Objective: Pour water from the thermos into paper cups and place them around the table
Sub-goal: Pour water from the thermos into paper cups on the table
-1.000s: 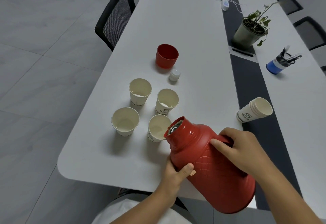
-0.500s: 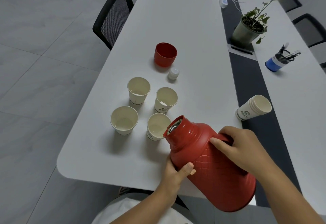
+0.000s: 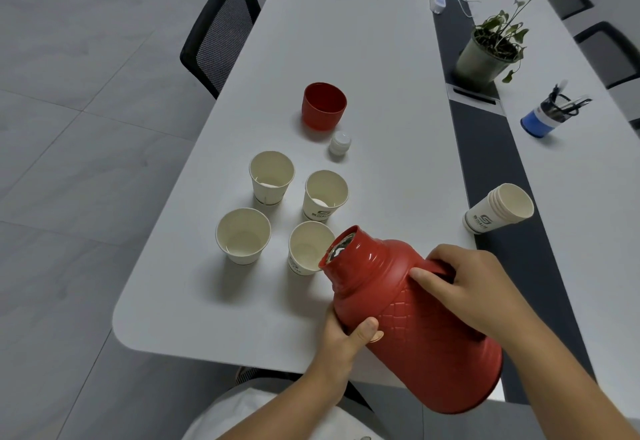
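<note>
The right hand (image 3: 474, 287) is wrapped round the handle of the red thermos (image 3: 415, 322), fingers curled over it, while the left hand (image 3: 346, 339) cups the flask's body from below, thumb pressed on the quilted side. The thermos is tilted steeply to the left, its open mouth hanging over the rim of the near-right paper cup (image 3: 306, 249); whether water is running cannot be made out.

That cup stands in a cluster of four on the white table (image 3: 381, 58): the near-left cup (image 3: 243, 235) just beside it, the far-left cup (image 3: 271, 176) and the far-right cup (image 3: 325, 193) behind. Farther off stand the red thermos lid (image 3: 323, 105) and a small white stopper (image 3: 340, 142). A stack of spare cups (image 3: 498, 207) lies on its side to the right.

The risk, as I judge it, is in the tilt: a wide mouth may release water in a sudden rush and overshoot the light cup or knock it into its neighbours. The flask's neck also sits close to the rim, so a nudge could tip the cup.
</note>
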### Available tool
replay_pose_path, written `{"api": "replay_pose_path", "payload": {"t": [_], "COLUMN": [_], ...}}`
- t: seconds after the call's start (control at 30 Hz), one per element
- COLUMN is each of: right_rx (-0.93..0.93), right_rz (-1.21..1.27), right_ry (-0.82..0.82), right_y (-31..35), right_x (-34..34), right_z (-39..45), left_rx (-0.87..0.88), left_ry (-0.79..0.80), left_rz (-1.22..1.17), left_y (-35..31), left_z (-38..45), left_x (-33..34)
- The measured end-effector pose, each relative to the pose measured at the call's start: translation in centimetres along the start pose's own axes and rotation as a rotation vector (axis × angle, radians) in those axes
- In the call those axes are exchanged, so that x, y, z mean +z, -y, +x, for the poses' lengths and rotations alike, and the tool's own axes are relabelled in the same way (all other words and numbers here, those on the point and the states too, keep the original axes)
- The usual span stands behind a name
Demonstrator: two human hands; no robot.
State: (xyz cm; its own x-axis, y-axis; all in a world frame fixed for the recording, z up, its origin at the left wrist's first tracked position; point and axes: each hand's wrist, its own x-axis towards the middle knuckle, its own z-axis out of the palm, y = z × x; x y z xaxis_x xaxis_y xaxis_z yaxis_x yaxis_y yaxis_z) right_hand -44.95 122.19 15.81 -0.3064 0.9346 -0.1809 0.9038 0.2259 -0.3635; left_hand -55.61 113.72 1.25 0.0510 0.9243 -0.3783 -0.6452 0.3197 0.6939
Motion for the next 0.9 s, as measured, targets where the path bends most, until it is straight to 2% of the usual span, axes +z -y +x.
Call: {"api": "replay_pose_path", "payload": {"t": [0.63,0.9], "right_rx": [0.021,0.025], "right_rz": [0.015,0.224], "right_ry": [0.022,-0.036], "right_y": [0.2,-2.1], "right_x": [-0.1,-0.3], "right_z": [0.3,-0.8], "left_rx": [-0.027,0.06], "left_ry": [-0.036,-0.09], "left_rz": [-0.01,0.184], "left_y": [-1.0,-2.6], "left_z": [0.1,-0.4], "left_x": [0.2,1.0]}}
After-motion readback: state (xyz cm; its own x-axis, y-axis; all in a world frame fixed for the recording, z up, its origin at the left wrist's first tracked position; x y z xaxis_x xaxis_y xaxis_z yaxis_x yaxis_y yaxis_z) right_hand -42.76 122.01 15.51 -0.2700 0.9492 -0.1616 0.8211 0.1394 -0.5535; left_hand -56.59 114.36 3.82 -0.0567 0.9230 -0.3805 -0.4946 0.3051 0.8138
